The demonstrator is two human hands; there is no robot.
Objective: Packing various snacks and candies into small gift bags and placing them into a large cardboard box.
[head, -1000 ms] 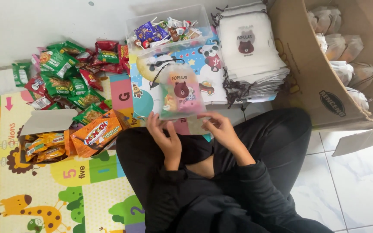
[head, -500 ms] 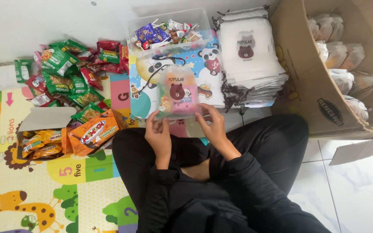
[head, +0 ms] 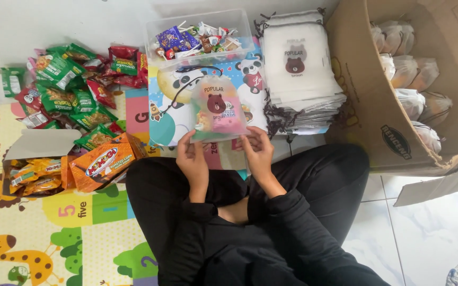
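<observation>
Right now I see the box (head: 398,127) filling the upper right of the frame, with filled pouches inside. Lower left lies the play mat (head: 38,238); snack packets (head: 75,85) are heaped in the upper left. A stack of empty pouches (head: 303,69) sits at upper centre, just beside a clear tub (head: 200,39) of sweets. At centre, my left hand (head: 194,161) and right hand (head: 258,151) hold the pouch (head: 218,108) upright, fingers pinching its bottom corners.
</observation>
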